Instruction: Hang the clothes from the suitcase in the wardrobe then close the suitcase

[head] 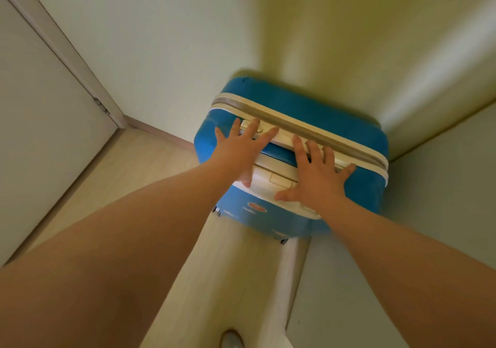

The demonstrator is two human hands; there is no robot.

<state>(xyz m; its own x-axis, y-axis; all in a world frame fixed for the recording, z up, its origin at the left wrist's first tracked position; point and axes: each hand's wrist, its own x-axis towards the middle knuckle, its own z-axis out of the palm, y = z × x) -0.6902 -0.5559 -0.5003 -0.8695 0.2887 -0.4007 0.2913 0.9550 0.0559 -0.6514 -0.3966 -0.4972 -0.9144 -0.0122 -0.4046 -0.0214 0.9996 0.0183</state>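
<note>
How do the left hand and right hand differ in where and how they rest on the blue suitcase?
The left hand lies farther left, fingertips over the lock; the right hand lies over the cream handle. The left thumb points back toward the person; the right thumb splays wide. Both lie flat, fingers spread, on the suitcase.

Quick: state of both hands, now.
Left hand: open, fingers spread flat on the blue suitcase top.
Right hand: open, fingers spread flat on the same top.
</note>
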